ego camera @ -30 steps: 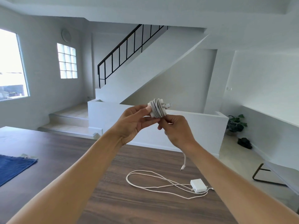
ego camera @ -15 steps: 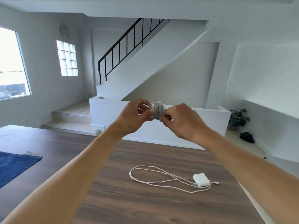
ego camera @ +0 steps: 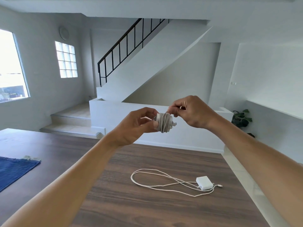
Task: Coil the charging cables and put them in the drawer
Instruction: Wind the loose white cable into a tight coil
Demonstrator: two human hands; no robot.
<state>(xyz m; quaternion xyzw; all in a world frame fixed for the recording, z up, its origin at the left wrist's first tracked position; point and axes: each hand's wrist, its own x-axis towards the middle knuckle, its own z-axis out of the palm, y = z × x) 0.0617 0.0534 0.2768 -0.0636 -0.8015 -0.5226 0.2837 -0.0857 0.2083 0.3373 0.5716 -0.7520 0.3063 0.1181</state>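
Bundle [ego camera: 164, 122] sits between the hands, long axis running left-right. The left hand [ego camera: 136, 126] grips its left end with curled fingers. The right hand [ego camera: 191, 112] pinches the loose tail [ego camera: 168, 110] just above the bundle's right side, nearer to it. A second cable [ego camera: 164, 179] lies uncoiled on the table [ego camera: 114, 202] below.

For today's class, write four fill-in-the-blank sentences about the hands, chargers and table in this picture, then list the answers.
1. The left hand holds a charger with cable wound ____ it.
2. The right hand pinches that cable at the charger's ____.
3. The second charger lies on the ____.
4. The mat is ____.
Answers: around; top; table; blue.
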